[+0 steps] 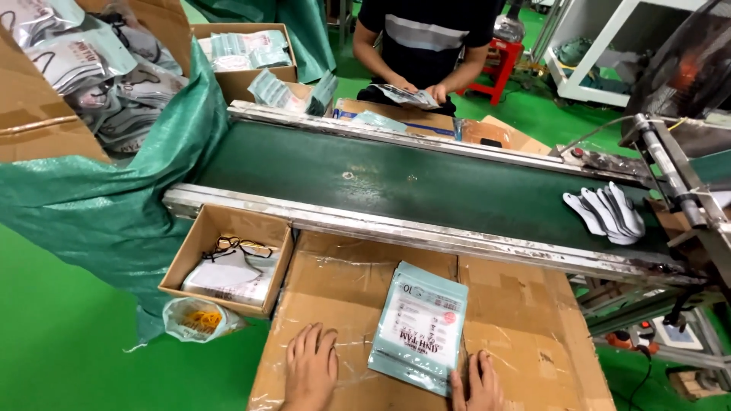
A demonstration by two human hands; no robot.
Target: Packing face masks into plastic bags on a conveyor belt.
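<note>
Pale blue pouch [419, 327] is laid flat on the taped cardboard box [518, 320], just in front of the conveyor belt [396, 179]. Its lower right corner is touched by the right hand [478, 383], fingers open, nothing gripped. Left hand [311, 369] is spread flat on the cardboard, w/ nothing held. Stacked white masks [607, 214] are seen at the belt's right end (fanned out). Small tray [228, 259] is hung left of the box.

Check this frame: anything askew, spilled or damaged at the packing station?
Nothing spilled. The cardboard work surface is torn and patched with tape. The pale blue pouch lies slightly skewed by the right hand; the left hand rests flat. White masks sit fanned on the belt.
</note>
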